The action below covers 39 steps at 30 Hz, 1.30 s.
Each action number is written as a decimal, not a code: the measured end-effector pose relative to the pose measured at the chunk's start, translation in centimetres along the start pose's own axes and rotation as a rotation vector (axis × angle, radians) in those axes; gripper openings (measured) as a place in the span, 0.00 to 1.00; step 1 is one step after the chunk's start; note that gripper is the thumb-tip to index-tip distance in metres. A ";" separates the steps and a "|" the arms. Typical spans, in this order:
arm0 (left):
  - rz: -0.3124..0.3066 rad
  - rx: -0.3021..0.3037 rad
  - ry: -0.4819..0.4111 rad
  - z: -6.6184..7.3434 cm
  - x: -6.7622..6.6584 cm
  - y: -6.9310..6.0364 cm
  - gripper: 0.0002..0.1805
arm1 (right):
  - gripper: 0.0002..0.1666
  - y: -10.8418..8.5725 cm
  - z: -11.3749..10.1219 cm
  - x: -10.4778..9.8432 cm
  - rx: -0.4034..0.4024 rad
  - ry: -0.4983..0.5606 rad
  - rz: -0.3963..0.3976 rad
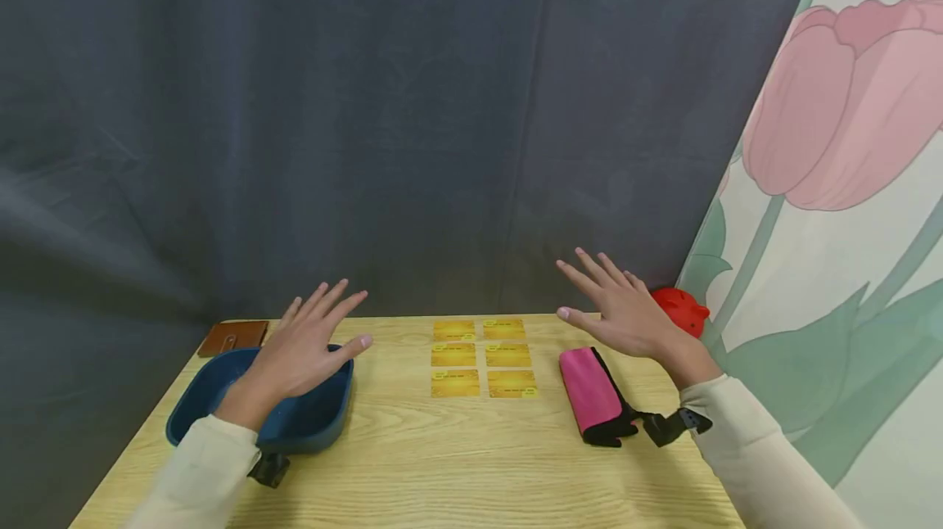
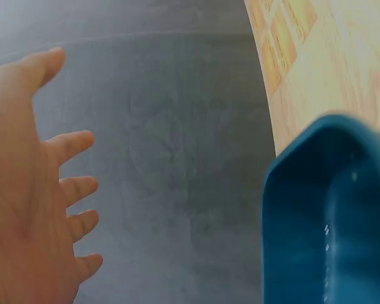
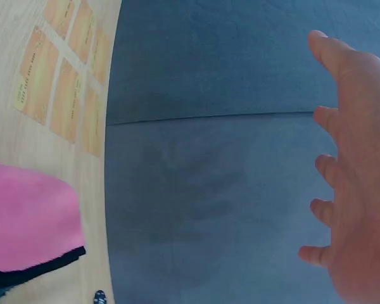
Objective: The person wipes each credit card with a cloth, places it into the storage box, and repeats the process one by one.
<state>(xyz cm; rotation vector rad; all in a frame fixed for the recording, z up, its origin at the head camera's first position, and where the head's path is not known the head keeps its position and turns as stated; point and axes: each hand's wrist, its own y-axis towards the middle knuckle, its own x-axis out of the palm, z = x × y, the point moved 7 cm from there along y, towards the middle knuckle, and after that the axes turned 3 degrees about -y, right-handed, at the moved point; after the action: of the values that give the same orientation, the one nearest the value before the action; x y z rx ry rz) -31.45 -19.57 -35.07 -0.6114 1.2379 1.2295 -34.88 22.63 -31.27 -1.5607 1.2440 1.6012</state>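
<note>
My left hand (image 1: 304,353) hovers over a dark blue plastic basin (image 1: 322,431), its fingers spread and touching nothing. In the left wrist view the basin (image 2: 326,209) stands apart from the fingers. On the other side, my right hand (image 1: 626,318) is raised with spread fingers, above and beyond a pink pouch with black edging (image 1: 592,390). The right wrist view shows nothing in that palm. Between the hands, several gold cards (image 1: 454,382) lie flat on the table in two columns.
A brown leather wallet (image 1: 234,338) lies at the table's back left, behind the basin. A red piggy-shaped object (image 1: 683,310) sits at the back right, partly hidden by the right hand. A dark grey curtain (image 1: 412,128) hangs behind the wooden table (image 1: 442,463); a flower-patterned wall (image 1: 832,267) stands right.
</note>
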 end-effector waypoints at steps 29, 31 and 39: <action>-0.045 -0.101 -0.613 6.7 12.8 -0.7 0.32 | 0.43 -4.5 3.5 11.4 0.163 0.383 0.025; -0.043 -0.121 -0.617 6.4 13.6 -0.5 0.32 | 0.42 -4.6 3.8 12.1 0.173 0.404 0.031; -0.049 -0.178 -0.638 4.7 16.3 1.2 0.32 | 0.40 -5.4 4.7 14.2 0.188 0.418 0.056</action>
<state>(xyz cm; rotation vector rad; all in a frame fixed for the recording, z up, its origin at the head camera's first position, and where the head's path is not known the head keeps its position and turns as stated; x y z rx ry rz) -33.04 -9.22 -48.45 -0.3279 0.5819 1.3603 -34.29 26.12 -46.73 -1.8056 1.6169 1.1810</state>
